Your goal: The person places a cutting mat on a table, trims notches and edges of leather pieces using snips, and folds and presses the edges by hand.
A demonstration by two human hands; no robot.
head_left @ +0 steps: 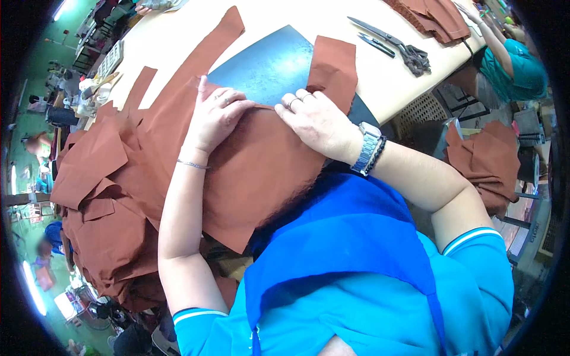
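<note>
A reddish-brown piece of fabric (267, 166) drapes from the table toward my blue apron. My left hand (219, 113) is closed with bent fingers at its upper edge, and a thin bracelet circles that wrist. To the right, my right hand (317, 121) pinches the same edge, fingers pressed together; it wears rings, a metal watch and a dark bead bracelet. The fingertips of both hands are partly hidden. Just beyond the hands lies a shiny dark-blue sheet (267, 62), partly covered by the fabric. A brown strip (335, 62) overlaps its right side.
Large scissors (380, 32) and small snips (377, 46) lie on the pale table (427, 74). Brown fabric pieces (107, 237) pile up at left. More brown cloth (430, 21) sits at the far right, where a co-worker in teal (516, 71) works. Another heap (484, 163) rests below.
</note>
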